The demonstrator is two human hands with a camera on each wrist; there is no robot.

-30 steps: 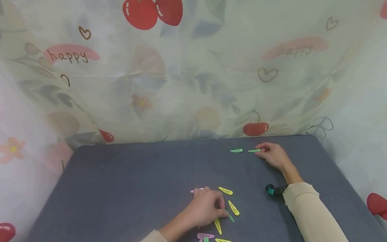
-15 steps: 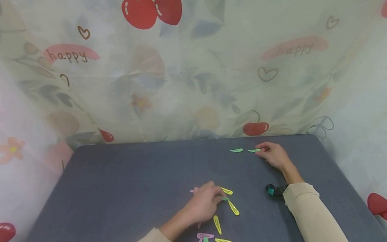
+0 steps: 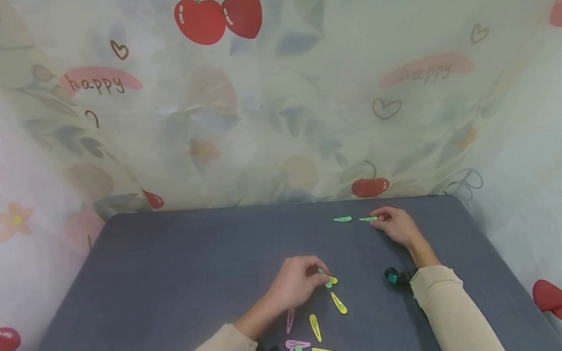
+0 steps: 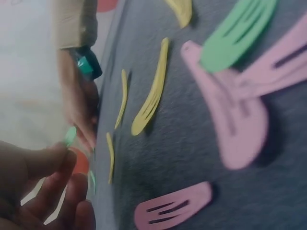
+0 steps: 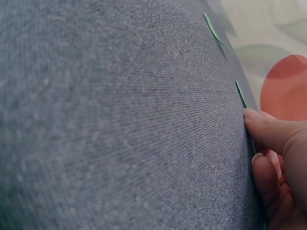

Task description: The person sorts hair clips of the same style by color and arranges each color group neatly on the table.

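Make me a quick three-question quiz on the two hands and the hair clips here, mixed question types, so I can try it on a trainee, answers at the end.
1. What colour is the hair clip pinched in the left hand?
A) yellow
B) green
C) pink

2. True or false: the right hand is holding a pink clip.

3. Fill in the blank: the left wrist view shows ____ yellow clips on the table.

Key:
1. B.
2. False; its fingers hold one end of a green clip near the far edge of the table.
3. Four, one of them cut off by the top of the picture.
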